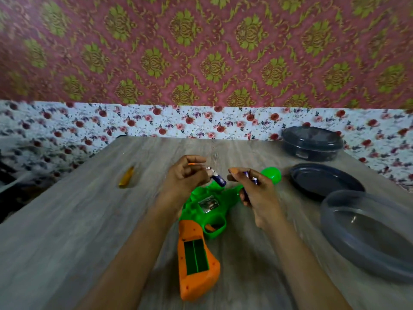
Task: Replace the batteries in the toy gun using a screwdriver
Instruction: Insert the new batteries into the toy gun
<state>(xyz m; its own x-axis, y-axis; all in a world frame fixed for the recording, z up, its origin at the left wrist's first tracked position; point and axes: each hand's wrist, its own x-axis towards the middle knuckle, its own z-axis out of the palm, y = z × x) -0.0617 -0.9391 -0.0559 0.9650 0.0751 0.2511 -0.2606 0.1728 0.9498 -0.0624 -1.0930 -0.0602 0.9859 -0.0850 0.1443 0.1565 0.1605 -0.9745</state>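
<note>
A green toy gun [209, 203] with an orange grip [197, 262] lies flat on the wooden table [78, 220], muzzle toward the far right. Its battery bay [196, 256] in the grip stands open and holds nothing. Above the gun's body my left hand [185, 177] pinches a purple battery [218, 178]. My right hand [257, 193] grips another purple battery [251, 179] over the barrel. A yellow-handled screwdriver [126, 177] lies on the table to the left, apart from both hands.
At the right stand a lidded dark container [311, 142], a dark lid or plate [324, 182] and a clear round bowl [368, 233]. A floral cloth and patterned wall lie behind the table. The frame is motion-blurred.
</note>
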